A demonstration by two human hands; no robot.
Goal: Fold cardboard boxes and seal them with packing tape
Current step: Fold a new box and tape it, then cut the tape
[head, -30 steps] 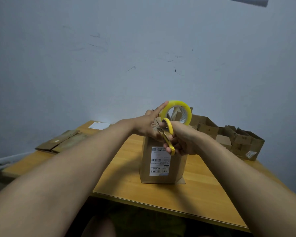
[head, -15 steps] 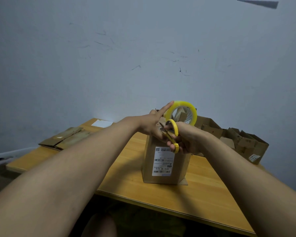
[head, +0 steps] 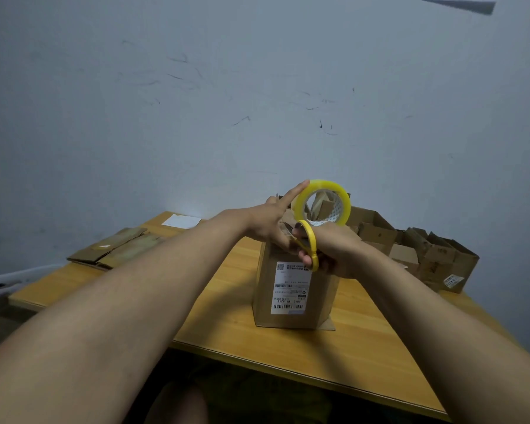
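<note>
A grey scuffed wall fills the upper view. Below it a wooden bench carries everything. Flattened cardboard sheets lie at its far left, and open cardboard boxes crowd its far right corner. Near the middle stands an upright cardboard box with a white shipping label facing the camera. Above the box top, the left hand has its index finger straight, touching the yellow tape roll (the other fingers are curled at the box top, their hold unclear). The right hand grips yellow-handled scissors just below the roll.
</note>
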